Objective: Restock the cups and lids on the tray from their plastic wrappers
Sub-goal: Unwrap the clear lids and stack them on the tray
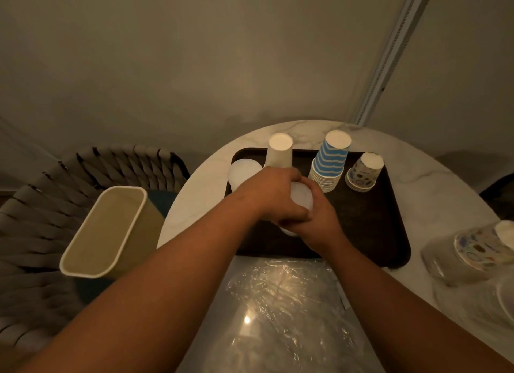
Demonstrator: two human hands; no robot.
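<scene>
Both my hands hold a stack of white lids (pixel 301 198) over the dark tray (pixel 370 228). My left hand (pixel 274 196) wraps over its top and left side. My right hand (pixel 319 219) grips it from the right and below. On the tray stand another white lid stack (pixel 243 172) at the far left, a plain cup stack (pixel 279 150), a blue-striped cup stack (pixel 331 161) and a patterned cup stack (pixel 364 172), all upside down. An empty clear plastic wrapper (pixel 286 303) lies on the table in front of the tray.
A wrapped sleeve of patterned cups (pixel 472 250) lies on the round marble table (pixel 434 178) at the right edge. A beige bin (pixel 108 228) stands left of the table, beside a woven chair (pixel 41 205). A wall is close behind.
</scene>
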